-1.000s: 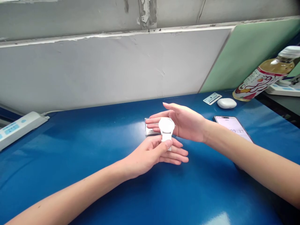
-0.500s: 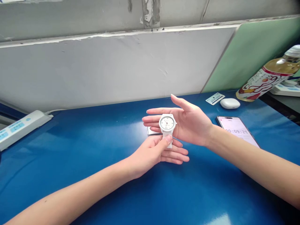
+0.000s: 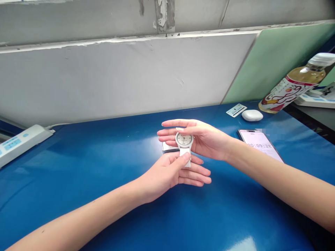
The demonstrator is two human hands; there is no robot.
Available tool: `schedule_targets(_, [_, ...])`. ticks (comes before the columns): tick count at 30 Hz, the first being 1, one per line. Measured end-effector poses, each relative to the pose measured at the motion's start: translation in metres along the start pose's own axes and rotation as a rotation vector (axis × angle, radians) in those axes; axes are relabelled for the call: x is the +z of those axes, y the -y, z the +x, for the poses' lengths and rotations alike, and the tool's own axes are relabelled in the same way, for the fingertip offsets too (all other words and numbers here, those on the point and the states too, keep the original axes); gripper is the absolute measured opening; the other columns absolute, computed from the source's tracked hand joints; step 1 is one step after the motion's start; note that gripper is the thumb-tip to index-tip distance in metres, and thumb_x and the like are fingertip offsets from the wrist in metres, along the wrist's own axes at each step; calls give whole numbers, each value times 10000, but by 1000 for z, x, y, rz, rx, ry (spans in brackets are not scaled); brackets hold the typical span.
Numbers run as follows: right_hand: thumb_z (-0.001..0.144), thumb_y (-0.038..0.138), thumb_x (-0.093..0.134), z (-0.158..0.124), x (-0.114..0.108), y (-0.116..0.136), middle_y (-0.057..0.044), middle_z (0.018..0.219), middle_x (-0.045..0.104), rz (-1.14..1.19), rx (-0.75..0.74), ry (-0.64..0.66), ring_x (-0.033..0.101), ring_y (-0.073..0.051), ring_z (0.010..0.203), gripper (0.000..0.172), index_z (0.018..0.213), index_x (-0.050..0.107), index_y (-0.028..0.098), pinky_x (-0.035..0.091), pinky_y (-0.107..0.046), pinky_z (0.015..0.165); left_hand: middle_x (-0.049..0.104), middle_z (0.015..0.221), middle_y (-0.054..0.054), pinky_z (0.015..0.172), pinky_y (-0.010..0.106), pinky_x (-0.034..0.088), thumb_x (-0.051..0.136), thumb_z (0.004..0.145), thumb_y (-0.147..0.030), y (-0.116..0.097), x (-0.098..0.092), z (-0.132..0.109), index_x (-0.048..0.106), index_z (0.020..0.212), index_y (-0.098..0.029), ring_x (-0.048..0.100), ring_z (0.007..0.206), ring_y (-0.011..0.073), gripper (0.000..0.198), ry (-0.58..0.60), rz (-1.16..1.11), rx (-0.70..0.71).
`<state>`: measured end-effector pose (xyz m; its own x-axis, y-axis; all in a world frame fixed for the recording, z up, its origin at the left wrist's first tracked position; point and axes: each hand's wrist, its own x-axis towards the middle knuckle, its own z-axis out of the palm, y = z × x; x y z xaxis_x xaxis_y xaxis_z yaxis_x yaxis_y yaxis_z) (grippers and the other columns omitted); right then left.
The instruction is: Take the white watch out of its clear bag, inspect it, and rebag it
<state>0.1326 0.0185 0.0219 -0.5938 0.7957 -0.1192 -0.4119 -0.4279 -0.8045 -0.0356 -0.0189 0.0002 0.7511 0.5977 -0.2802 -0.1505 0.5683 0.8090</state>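
Note:
A white wristwatch [image 3: 184, 139] with a round, pale dial is held face up between my two hands. My left hand [image 3: 167, 170] pinches its lower strap [image 3: 185, 162] under the thumb, the other fingers stretched out beneath it towards the right. My right hand [image 3: 206, 139] lies behind the watch, fingers extended to the left, and its thumb crosses the top of the dial. The upper strap is hidden by that thumb. Partly covered by my hands, a flat pale object with a dark edge [image 3: 169, 148] rests on the blue table.
On the right of the blue table [image 3: 104, 150] lie a phone [image 3: 258, 141] showing a timer, a white earbud case [image 3: 252, 115] and a card [image 3: 236, 110]. A drink bottle [image 3: 290, 87] stands behind them. At the far left is a power strip [image 3: 23, 143]; a wall [image 3: 117, 76] closes the back.
My right thumb has come down from its raised position onto the top of the watch. My left hand keeps its pinch on the strap. The view has shifted slightly.

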Motion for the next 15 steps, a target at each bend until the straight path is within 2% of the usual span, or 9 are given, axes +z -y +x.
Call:
schedule_targets(4, [904,131,577,1,-1,4,-104,1175,746,-159,-52,-61,711,-220,1068,268,1148,688,151,538,-374,987,776,993,159,852,321,599,587,990,-409,-5,-2,2,704,1031,-88,762,915,227,344,-41,10,29])
schedule_targets(8, [942,185,544,-3,0,15,-95,1145,753,-492,-223,-153,705,-221,1062,222,1087,710,156,564,-372,922,775,1024,143,885,342,595,550,1010,-389,-18,-5,2,688,1097,-101,748,977,235,330,-146,124,113])
schedule_targets(11, [964,225,535,-14,3,22,-73,1120,760,-888,-440,-217,714,-207,1001,238,1114,707,158,573,-340,874,769,1055,117,913,371,584,527,1017,-394,-28,-9,-2,672,1132,-122,744,987,246,329,-226,488,340])
schedule_targets(14, [969,254,558,-32,2,21,-53,1122,764,-1246,-625,-262,721,-202,986,273,1196,691,180,569,-315,875,770,1008,60,866,314,578,543,1009,-326,-30,-18,-5,675,1117,-172,738,965,219,230,-425,1069,710])
schedule_targets(15, [964,252,573,-38,1,19,-56,1127,765,-1333,-675,-266,719,-207,1008,267,1188,700,181,565,-304,882,763,1029,58,866,305,573,546,1005,-287,-29,-21,-5,669,1123,-176,735,957,210,204,-445,1239,827])
